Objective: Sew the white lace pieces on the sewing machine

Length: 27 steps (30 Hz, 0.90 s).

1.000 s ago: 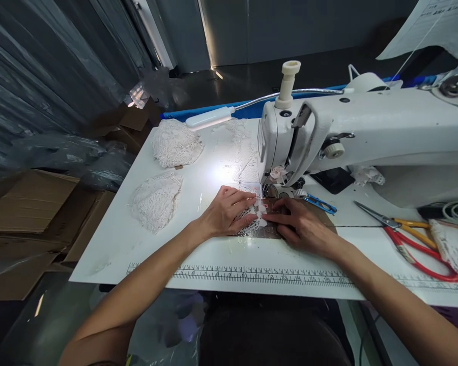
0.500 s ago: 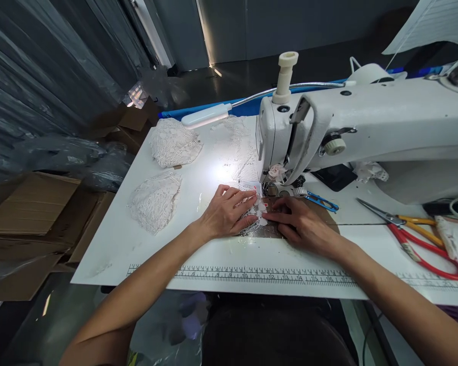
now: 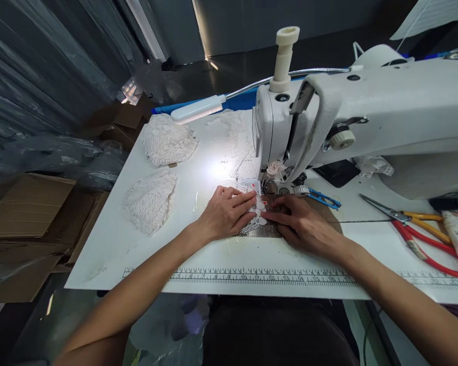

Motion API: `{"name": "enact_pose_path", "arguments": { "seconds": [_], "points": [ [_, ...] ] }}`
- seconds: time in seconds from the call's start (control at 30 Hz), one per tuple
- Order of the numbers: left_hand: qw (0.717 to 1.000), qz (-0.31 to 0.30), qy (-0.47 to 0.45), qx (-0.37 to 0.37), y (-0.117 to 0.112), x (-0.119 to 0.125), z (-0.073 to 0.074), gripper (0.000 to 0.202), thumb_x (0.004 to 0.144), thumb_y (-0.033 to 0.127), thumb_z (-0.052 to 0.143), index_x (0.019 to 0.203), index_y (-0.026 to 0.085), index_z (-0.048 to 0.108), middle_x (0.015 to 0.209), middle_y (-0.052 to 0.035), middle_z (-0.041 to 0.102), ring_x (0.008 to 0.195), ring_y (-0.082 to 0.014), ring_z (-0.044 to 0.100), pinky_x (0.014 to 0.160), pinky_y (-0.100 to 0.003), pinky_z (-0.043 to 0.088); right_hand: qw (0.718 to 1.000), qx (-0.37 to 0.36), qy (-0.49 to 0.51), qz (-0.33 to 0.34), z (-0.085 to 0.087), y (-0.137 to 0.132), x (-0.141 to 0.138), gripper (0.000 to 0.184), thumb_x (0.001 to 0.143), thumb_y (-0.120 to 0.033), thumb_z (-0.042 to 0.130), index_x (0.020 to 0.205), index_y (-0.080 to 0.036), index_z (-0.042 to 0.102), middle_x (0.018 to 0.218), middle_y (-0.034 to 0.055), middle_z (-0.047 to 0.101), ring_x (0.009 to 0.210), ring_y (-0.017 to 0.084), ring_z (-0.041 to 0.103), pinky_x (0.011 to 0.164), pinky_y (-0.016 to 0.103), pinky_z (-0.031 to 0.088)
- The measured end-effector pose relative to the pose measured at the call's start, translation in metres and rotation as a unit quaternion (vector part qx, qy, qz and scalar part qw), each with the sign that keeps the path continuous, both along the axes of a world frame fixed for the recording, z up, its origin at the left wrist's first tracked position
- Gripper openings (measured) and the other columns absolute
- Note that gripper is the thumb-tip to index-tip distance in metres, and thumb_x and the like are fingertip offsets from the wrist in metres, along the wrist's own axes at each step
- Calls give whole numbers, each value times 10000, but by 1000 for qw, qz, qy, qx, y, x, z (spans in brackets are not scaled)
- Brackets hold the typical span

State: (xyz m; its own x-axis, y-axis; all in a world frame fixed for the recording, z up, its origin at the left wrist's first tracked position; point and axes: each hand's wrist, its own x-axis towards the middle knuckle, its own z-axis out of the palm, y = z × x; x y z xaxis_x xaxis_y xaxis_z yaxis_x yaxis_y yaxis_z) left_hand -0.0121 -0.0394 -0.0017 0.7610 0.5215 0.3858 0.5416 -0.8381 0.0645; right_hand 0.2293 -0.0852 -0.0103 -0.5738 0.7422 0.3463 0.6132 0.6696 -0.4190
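Note:
My left hand lies flat with fingers stretched out on a small piece of white lace, pressing it to the table in front of the needle. My right hand rests beside it, fingers together and extended, fingertips pressing the lace's right edge. The lace sits just before the presser foot of a white sewing machine. Neither hand grips anything.
Two heaps of white lace lie on the white table at left. Blue snips and red and yellow scissors lie at right. A printed ruler runs along the front edge. Cardboard boxes stand left.
The camera has tilted and moved closer, so the machine looks larger. Both hands stay pressed on the lace in almost the same place.

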Motion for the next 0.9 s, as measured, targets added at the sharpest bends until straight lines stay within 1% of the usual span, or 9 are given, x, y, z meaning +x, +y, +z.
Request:
{"name": "enact_pose_path", "arguments": {
  "seconds": [0.13, 0.3, 0.4, 0.5, 0.63, 0.9],
  "points": [
    [1000, 1, -3, -4, -1, 2, 1, 294, 960, 352, 496, 1170, 184, 616, 1259, -53, 628, 986, -241, 583, 758, -399, 422, 1000, 7, -5, 0, 1, 0, 0, 341, 903, -156, 464, 1168, -240, 662, 1143, 122, 548, 1086, 254, 534, 927, 465, 497],
    [1000, 8, 11, -10, 0, 3, 5, 289, 969, 336, 476, 1158, 188, 637, 1249, -63, 634, 980, -243, 589, 781, -413, 428, 1000, 15, -19, -1, 1, -1, -1, 356, 882, -127, 482, 1176, -231, 654, 1135, 130, 559, 1085, 262, 536, 920, 466, 493],
    [999, -14, 33, -17, 10, 3, 9, 291, 974, 319, 460, 1161, 188, 640, 1265, -67, 623, 971, -235, 589, 818, -424, 436, 999, 19, -33, -9, 0, -1, -3, 363, 883, -121, 479, 1192, -217, 642, 1142, 141, 558, 1077, 273, 537, 903, 474, 496],
    [998, -44, 45, -30, 23, 3, 10, 296, 981, 303, 441, 1179, 197, 633, 1279, -62, 614, 1008, -229, 580, 874, -432, 440, 999, 15, -40, -23, 1, -1, -7, 361, 895, -124, 461, 1207, -197, 628, 1139, 147, 559, 1026, 263, 556, 863, 455, 514],
    [997, -58, 20, -35, 32, 3, 7, 282, 977, 294, 451, 1166, 203, 639, 1261, -51, 627, 1027, -223, 578, 918, -447, 431, 998, 20, -42, -32, 3, 1, -10, 367, 887, -100, 454, 1201, -175, 629, 1104, 147, 568, 958, 248, 579, 830, 435, 526],
    [997, -51, -34, -44, 30, 4, -2, 276, 964, 313, 478, 1155, 192, 636, 1257, -45, 631, 1034, -230, 588, 921, -462, 432, 998, 31, -36, -38, 3, 2, -11, 357, 880, -95, 474, 1190, -160, 638, 1102, 154, 571, 951, 251, 587, 807, 431, 534]
  ]
}}
